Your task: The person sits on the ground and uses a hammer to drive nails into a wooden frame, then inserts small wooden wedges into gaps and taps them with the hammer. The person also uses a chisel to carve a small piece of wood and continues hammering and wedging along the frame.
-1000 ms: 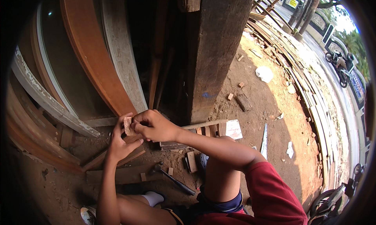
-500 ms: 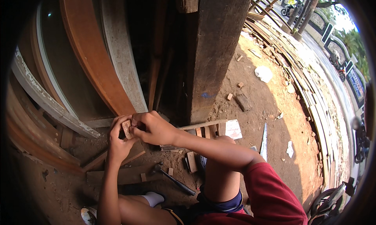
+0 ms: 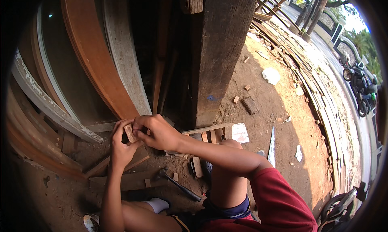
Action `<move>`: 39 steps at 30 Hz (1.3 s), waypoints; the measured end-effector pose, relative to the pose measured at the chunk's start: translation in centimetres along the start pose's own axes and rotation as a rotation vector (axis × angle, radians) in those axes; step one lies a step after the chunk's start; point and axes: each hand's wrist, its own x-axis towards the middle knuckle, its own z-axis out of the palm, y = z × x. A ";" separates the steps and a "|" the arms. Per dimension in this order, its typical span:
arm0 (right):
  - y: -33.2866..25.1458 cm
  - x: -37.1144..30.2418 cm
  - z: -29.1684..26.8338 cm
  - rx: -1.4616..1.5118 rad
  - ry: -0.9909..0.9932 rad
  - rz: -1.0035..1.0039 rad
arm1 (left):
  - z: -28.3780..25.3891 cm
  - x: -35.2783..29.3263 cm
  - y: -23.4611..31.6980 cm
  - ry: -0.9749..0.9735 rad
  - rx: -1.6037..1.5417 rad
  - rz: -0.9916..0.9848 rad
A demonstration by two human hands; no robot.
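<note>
Between my two hands is a small reddish-brown wooden block (image 3: pixel 130 133). My left hand (image 3: pixel 120 143) curls round its left side and lower end, fingers closed on it. From the right, my right hand (image 3: pixel 157 131) pinches at the block's upper face, fingertips bent together; whether something tiny sits in that pinch cannot be made out. Below my hands a board (image 3: pixel 139 155) lies tilted. On the ground nearer to me rests a hammer (image 3: pixel 180 185) with a black handle, beside a small wood offcut (image 3: pixel 176 176).
Curved-looking door and window frames (image 3: pixel 95 58) lean at the left. A thick dark wooden post (image 3: pixel 220 58) stands ahead. A handsaw blade (image 3: pixel 272 147) lies on the dirt at right, near a white sheet (image 3: pixel 240 133). Stacked planks (image 3: pixel 323 106) border the road.
My hands and the block stay almost in place, with only slight finger movement. On the road at far right, a motorcycle with a rider has come into view.
</note>
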 end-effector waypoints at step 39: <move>-0.1 0.3 -1.5 -0.256 -0.035 -0.039 | 1.0 -0.7 0.2 -0.072 -0.103 -0.181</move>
